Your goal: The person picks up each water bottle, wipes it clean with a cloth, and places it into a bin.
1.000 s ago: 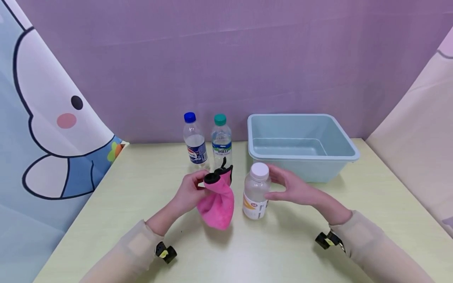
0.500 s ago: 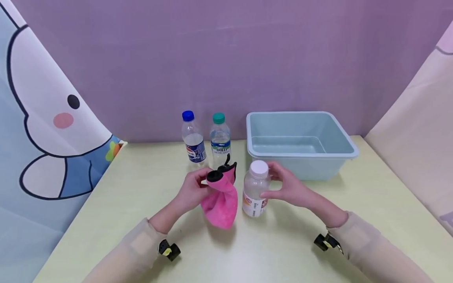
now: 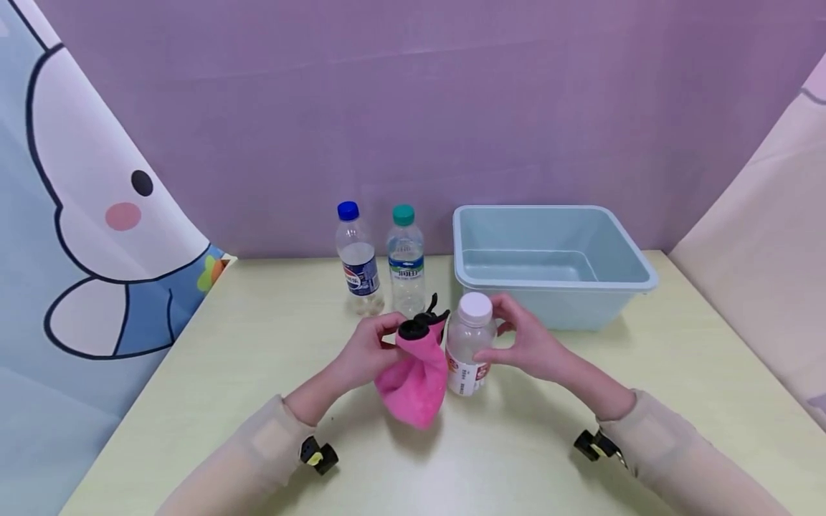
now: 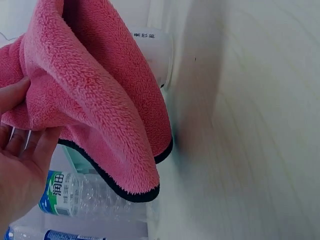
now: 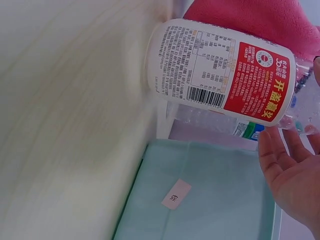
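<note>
My left hand [image 3: 368,352] pinches a pink plush cloth [image 3: 416,380] with black edging, which hangs bunched above the table. In the left wrist view the cloth [image 4: 95,95] droops in folds from the thumb and fingers. A clear plastic bottle [image 3: 466,347] with a white cap and a printed label is upright just right of the cloth. My right hand [image 3: 529,344] holds this bottle from its right side, thumb in front and fingers behind. The right wrist view shows the bottle's label [image 5: 225,70] with a red panel and barcode, the cloth close behind it.
Two clear bottles, one blue-capped [image 3: 360,269] and one green-capped [image 3: 406,265], stand side by side behind the cloth. A light blue plastic bin [image 3: 555,285] sits at the back right, with a small paper label [image 5: 176,194] on its outside. A purple curtain [image 3: 413,115] hangs behind the table.
My left hand has carried the cloth rightward, up against the bottle's left side as seen from the head. The white-capped bottle has turned in my right hand, whose thumb now reaches farther across its front.
</note>
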A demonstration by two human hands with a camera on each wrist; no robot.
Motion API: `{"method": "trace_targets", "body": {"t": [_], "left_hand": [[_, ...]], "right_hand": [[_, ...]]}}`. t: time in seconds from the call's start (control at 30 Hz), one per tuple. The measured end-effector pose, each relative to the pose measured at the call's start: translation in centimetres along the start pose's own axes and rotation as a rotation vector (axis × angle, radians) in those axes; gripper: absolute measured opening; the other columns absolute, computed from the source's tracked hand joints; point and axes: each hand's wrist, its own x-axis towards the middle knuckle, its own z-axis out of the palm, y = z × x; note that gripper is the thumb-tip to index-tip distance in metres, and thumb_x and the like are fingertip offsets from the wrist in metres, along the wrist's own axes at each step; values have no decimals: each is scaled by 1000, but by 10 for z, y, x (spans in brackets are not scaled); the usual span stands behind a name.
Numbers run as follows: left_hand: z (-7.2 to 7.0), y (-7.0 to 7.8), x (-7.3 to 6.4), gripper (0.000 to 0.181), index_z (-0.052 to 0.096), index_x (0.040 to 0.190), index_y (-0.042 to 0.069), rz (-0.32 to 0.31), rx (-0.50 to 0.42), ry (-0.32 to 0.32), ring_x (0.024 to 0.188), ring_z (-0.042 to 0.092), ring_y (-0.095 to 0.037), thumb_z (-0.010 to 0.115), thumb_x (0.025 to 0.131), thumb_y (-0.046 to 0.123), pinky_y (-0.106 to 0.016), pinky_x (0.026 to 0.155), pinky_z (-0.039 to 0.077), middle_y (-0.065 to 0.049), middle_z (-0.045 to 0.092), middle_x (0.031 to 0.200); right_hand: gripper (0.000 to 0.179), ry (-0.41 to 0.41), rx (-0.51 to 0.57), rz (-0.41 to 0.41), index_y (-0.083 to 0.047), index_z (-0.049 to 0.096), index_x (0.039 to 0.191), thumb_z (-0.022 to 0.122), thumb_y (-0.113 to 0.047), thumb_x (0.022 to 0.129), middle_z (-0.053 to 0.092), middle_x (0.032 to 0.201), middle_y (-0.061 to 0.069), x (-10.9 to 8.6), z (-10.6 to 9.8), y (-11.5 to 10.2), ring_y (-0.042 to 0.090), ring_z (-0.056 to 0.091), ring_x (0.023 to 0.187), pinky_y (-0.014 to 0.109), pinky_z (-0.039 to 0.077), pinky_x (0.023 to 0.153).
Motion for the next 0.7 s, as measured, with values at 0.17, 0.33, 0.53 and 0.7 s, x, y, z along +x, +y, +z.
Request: {"method": "trace_targets", "body": {"t": [0.17,0.33,0.53,0.7], "left_hand": [[9,-2,4,21,63,99,-9,24,-18,4,104,60,-30,61,79,-15,-37,76,57,-19,65,100],[16,0,11,18,63,97,-9,63,-27,46,99,61,-24,62,80,-15,-37,74,57,-19,65,98],[18,12,22,16,62,95,-10,118,-51,98,96,62,-22,62,80,-15,-37,74,57,-17,65,97],[17,22,26,15,63,95,-8,142,-47,95,95,62,-22,62,81,-14,-38,74,58,-18,65,95]], "right_hand": [[65,3,-8,-20,3,46,121,86,-4,70,59,116,15,0,1,2,28,54,100,43,51,80],[63,17,-20,-56,3,46,118,86,-2,69,59,113,15,0,1,3,28,55,97,38,52,77],[63,17,-35,-92,2,46,115,87,-3,68,60,110,13,0,2,3,26,56,95,40,52,76],[62,14,-41,-100,0,47,114,87,-1,67,60,109,11,0,3,4,24,56,95,42,53,75]]}}
